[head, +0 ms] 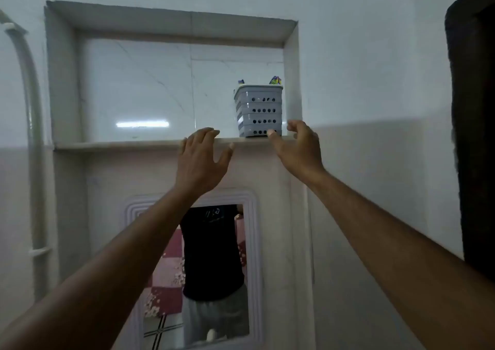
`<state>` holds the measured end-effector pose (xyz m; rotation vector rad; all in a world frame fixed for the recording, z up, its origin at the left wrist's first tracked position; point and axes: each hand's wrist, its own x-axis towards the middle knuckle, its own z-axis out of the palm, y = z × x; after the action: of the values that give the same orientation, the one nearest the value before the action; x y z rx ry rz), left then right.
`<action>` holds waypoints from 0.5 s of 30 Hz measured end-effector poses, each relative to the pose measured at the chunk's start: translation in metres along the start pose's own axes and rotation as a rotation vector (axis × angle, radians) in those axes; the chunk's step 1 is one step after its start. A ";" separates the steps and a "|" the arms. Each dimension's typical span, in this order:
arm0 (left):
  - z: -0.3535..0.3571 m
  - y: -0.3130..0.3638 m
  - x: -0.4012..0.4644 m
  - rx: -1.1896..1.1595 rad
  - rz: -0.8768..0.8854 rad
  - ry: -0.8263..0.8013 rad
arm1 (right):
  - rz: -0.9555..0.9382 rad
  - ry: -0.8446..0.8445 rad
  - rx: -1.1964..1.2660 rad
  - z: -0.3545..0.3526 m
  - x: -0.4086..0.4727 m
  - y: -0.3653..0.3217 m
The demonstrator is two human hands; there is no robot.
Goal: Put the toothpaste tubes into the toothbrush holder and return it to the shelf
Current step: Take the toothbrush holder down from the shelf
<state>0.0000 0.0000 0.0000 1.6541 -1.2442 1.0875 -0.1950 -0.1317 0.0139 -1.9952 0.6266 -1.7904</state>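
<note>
Toothpaste tubes (276, 81) poke out of the grey perforated toothbrush holder (258, 111), which stands upright at the right end of the recessed wall shelf (134, 144). Right hand (298, 146) hovers just beside its base, fingers (273, 134) spread and empty; left hand (201, 159) is splayed at the shelf edge, holding nothing.

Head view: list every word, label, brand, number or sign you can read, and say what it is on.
No text can be read in this view.
Tube ends sticking out of the grey toothbrush holder: coloured print, too small and blurred to read.
White sticker on the holder's left side: no legible marks.
Black shirt reflected in the mirror: a faint pale print near the chest, too blurred to read.
</note>
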 end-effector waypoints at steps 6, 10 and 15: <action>0.036 -0.011 0.039 0.032 -0.077 0.035 | -0.107 0.072 -0.066 0.043 0.048 -0.014; 0.038 -0.014 0.035 0.103 -0.074 0.053 | -0.086 0.089 -0.093 0.055 0.059 -0.026; 0.041 -0.016 0.025 0.115 -0.067 0.072 | -0.005 0.043 -0.043 0.058 0.061 -0.023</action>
<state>0.0269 -0.0422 0.0087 1.7140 -1.0902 1.1858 -0.1302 -0.1478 0.0708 -1.9926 0.6790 -1.8418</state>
